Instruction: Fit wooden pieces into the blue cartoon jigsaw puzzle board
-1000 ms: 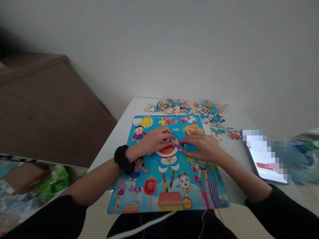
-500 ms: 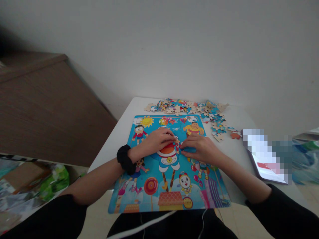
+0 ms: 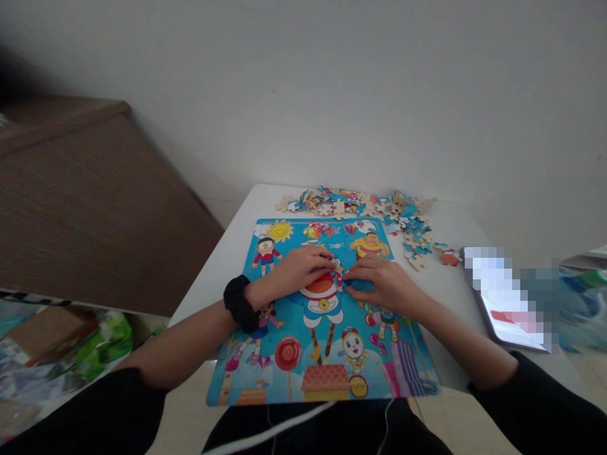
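A blue cartoon picture board [image 3: 263, 379] lies flat on the white table, with a sun, balloons and several characters printed on it. Over its middle, the fingertips of my left hand [image 3: 303, 268] are closed on a small jigsaw puzzle piece [image 3: 338, 270] with white and red on it. My right hand [image 3: 379, 278] comes in from the other side, thumb and forefinger pinched at the right edge of that same small piece. The fingers hide parts of it and of the big character's head beneath.
Loose jigsaw pieces [image 3: 367, 205] lie piled along the table's back edge and down its right side. A phone or tablet [image 3: 502, 309] with a blurred screen rests on the right. To the left stands a brown wooden cabinet [image 3: 95, 202], bags [image 3: 104, 347] below it. A white cable [image 3: 284, 426] crosses my lap.
Both hands keep almost the same place and grip over the board's middle. The whole view has shifted very slightly; nothing has been let go.
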{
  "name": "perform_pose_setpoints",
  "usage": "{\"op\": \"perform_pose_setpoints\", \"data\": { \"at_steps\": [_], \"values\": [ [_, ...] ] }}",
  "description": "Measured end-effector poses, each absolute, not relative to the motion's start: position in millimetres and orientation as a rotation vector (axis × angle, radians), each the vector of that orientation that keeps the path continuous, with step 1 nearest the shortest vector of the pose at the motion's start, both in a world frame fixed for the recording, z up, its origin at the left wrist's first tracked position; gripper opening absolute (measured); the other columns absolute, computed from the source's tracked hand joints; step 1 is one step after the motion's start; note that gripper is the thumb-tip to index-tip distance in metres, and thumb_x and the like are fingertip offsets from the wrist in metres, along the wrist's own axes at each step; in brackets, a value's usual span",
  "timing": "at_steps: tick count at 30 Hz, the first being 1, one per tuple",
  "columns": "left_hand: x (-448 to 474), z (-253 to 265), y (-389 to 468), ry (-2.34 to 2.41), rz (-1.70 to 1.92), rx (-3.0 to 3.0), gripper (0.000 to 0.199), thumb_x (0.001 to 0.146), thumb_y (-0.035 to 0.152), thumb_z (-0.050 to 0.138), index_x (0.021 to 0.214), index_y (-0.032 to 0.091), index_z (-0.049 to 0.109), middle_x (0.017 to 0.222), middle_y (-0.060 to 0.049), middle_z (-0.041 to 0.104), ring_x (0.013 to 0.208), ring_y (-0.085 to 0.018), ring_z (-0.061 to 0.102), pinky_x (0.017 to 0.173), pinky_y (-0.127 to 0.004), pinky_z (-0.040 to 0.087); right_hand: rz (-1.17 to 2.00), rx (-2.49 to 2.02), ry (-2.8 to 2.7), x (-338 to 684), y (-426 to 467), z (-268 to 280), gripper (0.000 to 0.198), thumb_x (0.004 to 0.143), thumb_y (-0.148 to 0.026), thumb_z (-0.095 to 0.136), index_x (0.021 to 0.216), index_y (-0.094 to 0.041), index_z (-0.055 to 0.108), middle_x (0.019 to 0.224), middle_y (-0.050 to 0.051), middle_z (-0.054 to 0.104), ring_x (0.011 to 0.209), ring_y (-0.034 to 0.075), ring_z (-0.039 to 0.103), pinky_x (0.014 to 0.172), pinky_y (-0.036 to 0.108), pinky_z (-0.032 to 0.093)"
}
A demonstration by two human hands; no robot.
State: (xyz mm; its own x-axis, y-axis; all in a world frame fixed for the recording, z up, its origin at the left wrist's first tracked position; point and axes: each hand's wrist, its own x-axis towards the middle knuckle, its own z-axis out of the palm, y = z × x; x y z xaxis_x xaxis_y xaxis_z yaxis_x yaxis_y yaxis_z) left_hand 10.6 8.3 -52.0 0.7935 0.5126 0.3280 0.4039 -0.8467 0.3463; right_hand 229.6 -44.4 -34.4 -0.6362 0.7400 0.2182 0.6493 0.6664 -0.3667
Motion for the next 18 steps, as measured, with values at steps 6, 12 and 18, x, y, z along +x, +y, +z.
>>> {"op": "perform_pose_setpoints", "data": {
  "at_steps": [6,12,18],
  "values": [
    [10.0,-52.9,8.7,0.7,0.589,2.735,0.018,0.088,0.021,0.05,0.098,0.018,0.066,0.106,-0.004,0.065,0.097,-0.015,0.059,0.087,-0.029,0.045,0.381,-1.091,-2.504,229.9,-45.4,-33.2,0.018,0.081,-0.027,0.056,0.092,-0.018,0.068,0.088,0.006,0.068,0.083,0.018,0.061,0.075,0.031,0.048],
    [10.1,-52.0,8.7,0.688,0.606,2.719,0.019,0.089,0.021,0.049,0.097,0.017,0.066,0.106,-0.005,0.065,0.097,-0.016,0.059,0.088,-0.03,0.046,0.404,-1.081,-2.479,230.4,-44.2,-31.6,0.018,0.082,-0.027,0.056,0.092,-0.019,0.068,0.088,0.004,0.068,0.083,0.017,0.062,0.076,0.03,0.047],
    [10.5,-51.6,8.8,0.697,0.599,2.723,0.019,0.089,0.022,0.05,0.097,0.017,0.066,0.106,-0.005,0.065,0.097,-0.016,0.059,0.088,-0.03,0.045,0.402,-1.099,-2.474,230.4,-42.9,-35.1,0.019,0.082,-0.028,0.056,0.094,-0.019,0.068,0.089,0.004,0.068,0.084,0.017,0.061,0.078,0.031,0.047]
  ]
}}
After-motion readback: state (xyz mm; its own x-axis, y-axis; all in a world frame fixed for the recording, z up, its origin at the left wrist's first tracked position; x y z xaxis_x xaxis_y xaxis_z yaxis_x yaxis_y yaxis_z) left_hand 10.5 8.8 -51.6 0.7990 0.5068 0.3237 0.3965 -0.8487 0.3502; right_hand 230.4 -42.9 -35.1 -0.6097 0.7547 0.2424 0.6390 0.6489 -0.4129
